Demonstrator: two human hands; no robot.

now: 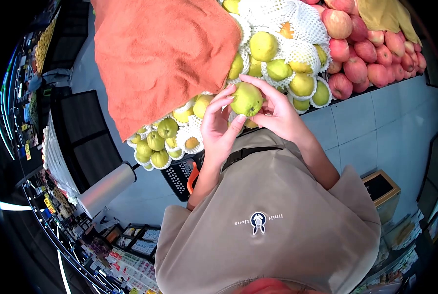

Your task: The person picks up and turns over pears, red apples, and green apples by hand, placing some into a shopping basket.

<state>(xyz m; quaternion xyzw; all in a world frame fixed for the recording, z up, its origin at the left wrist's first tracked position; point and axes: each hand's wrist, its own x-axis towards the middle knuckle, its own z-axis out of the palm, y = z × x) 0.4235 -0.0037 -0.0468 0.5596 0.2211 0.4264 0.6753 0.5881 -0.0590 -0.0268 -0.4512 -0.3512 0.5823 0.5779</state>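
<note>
Both my hands hold a yellow-green guava (247, 99) in front of my chest, with the dark blossom end turned toward me. My left hand (218, 122) is closed on its left side, the thumb underneath and the fingers at its edge. On the other side my right hand (281, 111) curves its fingers over the top and right of the fruit. Just beyond my hands, similar green fruits (264, 46) lie in white foam nets (304, 29). More of them (155, 140) sit to the left of my left wrist.
An orange cloth (165, 59) covers much of the fruit pile. Red apples (356, 70) are heaped at the right, partly under a yellow cloth (388, 17). A roll of plastic bags (107, 190) stands at left, near a black basket (176, 179) with an orange handle (193, 177).
</note>
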